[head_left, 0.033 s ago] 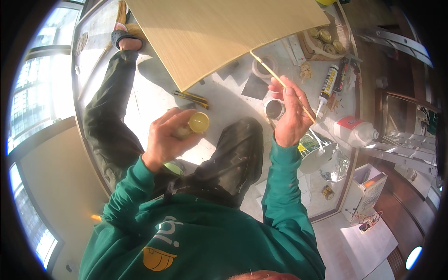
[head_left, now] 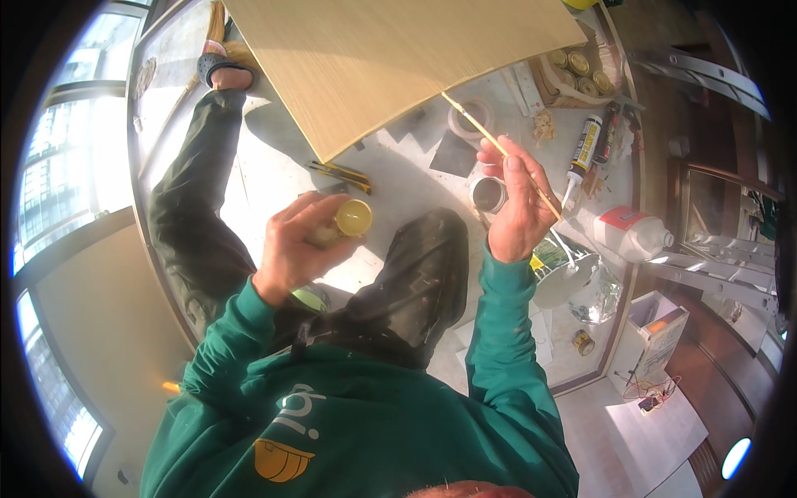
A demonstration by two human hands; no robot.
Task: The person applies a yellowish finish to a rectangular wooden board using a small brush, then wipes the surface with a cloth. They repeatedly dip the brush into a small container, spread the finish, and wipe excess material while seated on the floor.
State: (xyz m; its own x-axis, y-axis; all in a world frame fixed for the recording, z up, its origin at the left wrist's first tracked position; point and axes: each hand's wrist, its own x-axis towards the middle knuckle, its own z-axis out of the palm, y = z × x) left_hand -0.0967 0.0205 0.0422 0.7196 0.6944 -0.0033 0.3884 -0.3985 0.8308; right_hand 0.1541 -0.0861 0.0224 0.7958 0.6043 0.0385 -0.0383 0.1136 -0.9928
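Observation:
In my left hand (head_left: pixel 299 241) is a small cup (head_left: pixel 354 217), its round mouth turned up and its inside pale yellow. The fingers wrap round its side and partly hide it. My right hand (head_left: pixel 521 195) pinches a thin paintbrush (head_left: pixel 483 130) by its wooden handle, slanting up and to the left. Its tip is at the near edge of a light wooden panel (head_left: pixel 374 66); whether it touches is hard to tell. The panel spreads across the top of the view, one corner pointing toward me. Below my right hand's fingers stands an open can (head_left: pixel 488 194) with dark contents.
A yellow-black utility knife (head_left: pixel 347 175) lies under the panel's corner. A tape roll (head_left: pixel 470 119), a sealant cartridge (head_left: pixel 585 148), a clear plastic bottle (head_left: pixel 633 235) and a box (head_left: pixel 544 81) of several small cans lie to the right. A ladder (head_left: pixel 718 76) stands at far right.
The brush tip has shifted slightly left and down at the panel's edge. My left hand and the cup have stayed in place.

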